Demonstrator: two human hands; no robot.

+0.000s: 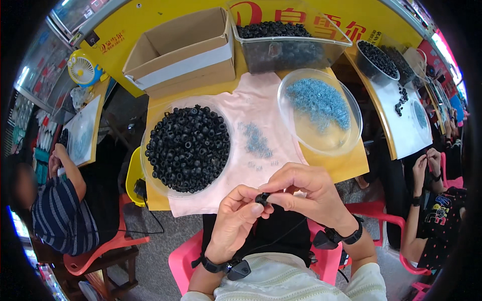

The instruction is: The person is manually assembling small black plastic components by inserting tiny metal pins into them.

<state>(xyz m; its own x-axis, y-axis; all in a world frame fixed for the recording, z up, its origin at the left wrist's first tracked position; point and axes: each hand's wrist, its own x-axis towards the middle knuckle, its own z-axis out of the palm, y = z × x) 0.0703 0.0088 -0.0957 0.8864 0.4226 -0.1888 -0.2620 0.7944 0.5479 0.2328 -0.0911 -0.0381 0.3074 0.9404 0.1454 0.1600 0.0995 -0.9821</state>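
Observation:
A small black ring-shaped part [261,198] is held up in front of me, over the table's near edge. My left hand [235,218] pinches it between thumb and fingers. From the other side, my right hand [306,193] closes thumb and fingertips on the same part; any tiny piece between those fingertips is hidden. Left of my hands, a round clear tub [144,165] is heaped with similar black parts [188,148]. Beyond my right hand, a round clear tray [326,145] holds many tiny clear bluish pieces [321,103]. More bluish pieces [257,141] lie loose on a pink cloth [221,103].
Behind stand an open cardboard box [188,65] and a clear bin [286,56] of black parts. A yellow bucket [134,178] is below the table's left edge. Other people sit at side tables: one in a striped shirt [63,220] at left, another's hands [426,163] at right.

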